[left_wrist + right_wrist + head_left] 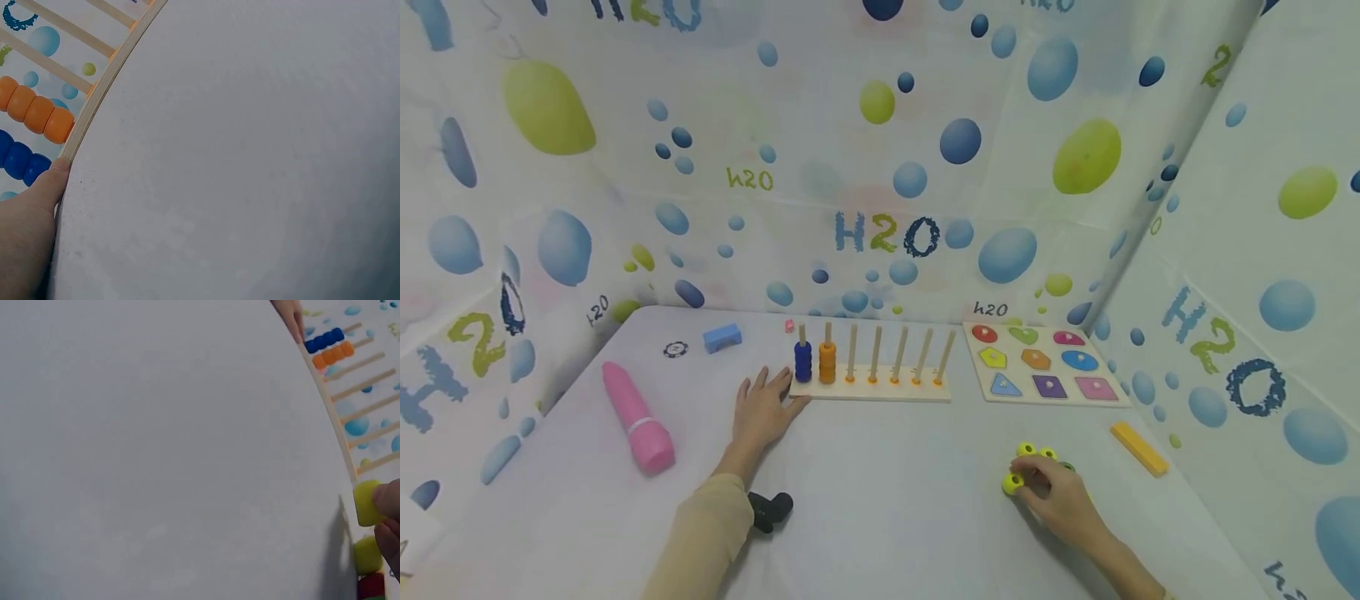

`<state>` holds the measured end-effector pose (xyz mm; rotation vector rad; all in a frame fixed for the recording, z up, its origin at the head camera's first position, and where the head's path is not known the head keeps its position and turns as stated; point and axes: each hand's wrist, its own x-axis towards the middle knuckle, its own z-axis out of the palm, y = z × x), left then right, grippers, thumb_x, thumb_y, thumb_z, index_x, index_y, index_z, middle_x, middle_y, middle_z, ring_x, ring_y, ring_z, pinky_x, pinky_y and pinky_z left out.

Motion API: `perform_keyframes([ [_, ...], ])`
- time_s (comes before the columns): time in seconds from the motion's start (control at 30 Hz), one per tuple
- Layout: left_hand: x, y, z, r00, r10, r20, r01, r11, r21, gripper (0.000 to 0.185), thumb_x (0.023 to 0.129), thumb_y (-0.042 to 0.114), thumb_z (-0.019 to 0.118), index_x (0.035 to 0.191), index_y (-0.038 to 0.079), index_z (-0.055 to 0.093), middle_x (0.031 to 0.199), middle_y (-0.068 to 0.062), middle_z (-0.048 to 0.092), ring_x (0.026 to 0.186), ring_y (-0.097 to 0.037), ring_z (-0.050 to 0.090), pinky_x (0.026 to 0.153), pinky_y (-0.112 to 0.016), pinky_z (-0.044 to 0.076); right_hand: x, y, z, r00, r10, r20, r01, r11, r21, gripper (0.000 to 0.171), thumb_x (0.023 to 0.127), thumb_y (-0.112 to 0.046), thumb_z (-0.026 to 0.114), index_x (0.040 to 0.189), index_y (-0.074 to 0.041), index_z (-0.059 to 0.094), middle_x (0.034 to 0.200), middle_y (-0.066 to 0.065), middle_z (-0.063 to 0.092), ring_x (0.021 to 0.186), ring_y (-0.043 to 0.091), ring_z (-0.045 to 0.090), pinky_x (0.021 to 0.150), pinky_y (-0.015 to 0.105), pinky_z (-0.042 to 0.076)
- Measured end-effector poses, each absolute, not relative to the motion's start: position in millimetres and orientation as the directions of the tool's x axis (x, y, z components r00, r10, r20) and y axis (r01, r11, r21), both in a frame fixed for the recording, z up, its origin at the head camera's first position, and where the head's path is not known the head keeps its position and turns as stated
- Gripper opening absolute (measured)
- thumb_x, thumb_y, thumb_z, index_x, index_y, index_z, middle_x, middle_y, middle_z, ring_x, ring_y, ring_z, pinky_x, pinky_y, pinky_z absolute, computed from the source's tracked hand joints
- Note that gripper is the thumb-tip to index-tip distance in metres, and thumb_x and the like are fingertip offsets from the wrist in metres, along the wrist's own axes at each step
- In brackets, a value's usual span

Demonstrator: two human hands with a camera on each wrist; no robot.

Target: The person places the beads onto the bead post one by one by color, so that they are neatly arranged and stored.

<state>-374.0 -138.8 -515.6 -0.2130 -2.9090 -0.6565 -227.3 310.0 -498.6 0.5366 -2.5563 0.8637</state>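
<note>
My right hand (1063,504) pinches a yellow bead (367,503) between thumb and fingers, raised over the table. Just behind that hand are more yellow beads (1026,449) and a green bead (1066,467), partly hidden by the fingers. At the left end of a wooden peg rack (880,393), my left hand (765,412) rests with fingers spread and its thumb against the front edge of the base. Dark blue beads (802,363) fill much of the leftmost peg, and orange beads (827,363) are stacked on the peg beside it. The other pegs stand bare.
A shape puzzle board (1037,398) lies at the back right, with a yellow block (1139,448) in front of it. On the left are a pink wand-shaped object (638,421) and a blue block (722,337). A black object (771,510) lies beside the left sleeve.
</note>
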Motion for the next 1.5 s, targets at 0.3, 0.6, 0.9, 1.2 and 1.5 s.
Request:
perform_keyframes([
  [0.3, -372.2, -139.3, -514.3, -0.976, 0.1, 0.192, 0.173, 0.893, 0.416, 0.069, 0.089, 0.051, 0.057, 0.138, 0.003, 0.046, 0.145, -0.014, 0.041, 0.138, -0.041, 0.019, 0.112, -0.058, 0.004, -263.2, 276.5, -468.6, -0.845, -0.247, 0.475, -0.518, 0.598, -0.612, 0.033, 0.078, 0.004, 0.074, 0.108, -0.003, 0.061, 0.1, 0.0, 0.067, 0.092, 0.017, 0.066, 0.076, 0.031, 0.057],
  [0.6, -370.2, -137.2, -514.4, -0.978, 0.098, 0.183, 0.169, 0.888, 0.427, 0.069, 0.089, 0.049, 0.059, 0.138, 0.002, 0.046, 0.144, -0.014, 0.041, 0.139, -0.041, 0.018, 0.112, -0.058, 0.003, -296.5, 211.1, -409.2, -0.75, -0.302, 0.588, -0.654, 0.474, -0.59, 0.034, 0.077, 0.016, 0.067, 0.109, 0.01, 0.056, 0.104, 0.025, 0.062, 0.095, 0.038, 0.062, 0.078, 0.046, 0.054],
  [0.9, -371.9, -137.3, -514.2, -0.978, 0.099, 0.182, 0.168, 0.893, 0.417, 0.069, 0.089, 0.05, 0.058, 0.139, 0.003, 0.045, 0.145, -0.013, 0.041, 0.139, -0.04, 0.018, 0.112, -0.058, 0.003, -357.5, 173.9, -404.8, -0.731, -0.262, 0.63, -0.67, 0.455, -0.587, 0.035, 0.08, 0.007, 0.069, 0.114, 0.004, 0.058, 0.106, 0.015, 0.065, 0.098, 0.025, 0.064, 0.082, 0.031, 0.055],
  [1.2, -369.9, -138.4, -514.6, -0.977, 0.102, 0.189, 0.173, 0.895, 0.411, 0.069, 0.089, 0.05, 0.058, 0.138, 0.003, 0.046, 0.144, -0.014, 0.042, 0.138, -0.04, 0.022, 0.111, -0.059, 0.004, -390.5, 127.8, -395.2, -0.758, -0.275, 0.591, -0.646, 0.443, -0.622, 0.035, 0.083, 0.005, 0.067, 0.116, 0.002, 0.056, 0.106, 0.013, 0.066, 0.099, 0.02, 0.063, 0.084, 0.023, 0.053],
  [1.5, -370.4, -137.7, -515.3, -0.974, 0.099, 0.202, 0.178, 0.889, 0.422, 0.068, 0.089, 0.05, 0.058, 0.138, 0.003, 0.047, 0.144, -0.014, 0.042, 0.138, -0.039, 0.024, 0.111, -0.059, 0.005, -410.0, 97.2, -396.1, -0.761, -0.306, 0.573, -0.647, 0.437, -0.626, 0.035, 0.083, 0.008, 0.066, 0.116, 0.005, 0.054, 0.105, 0.016, 0.065, 0.097, 0.023, 0.063, 0.082, 0.019, 0.052],
])
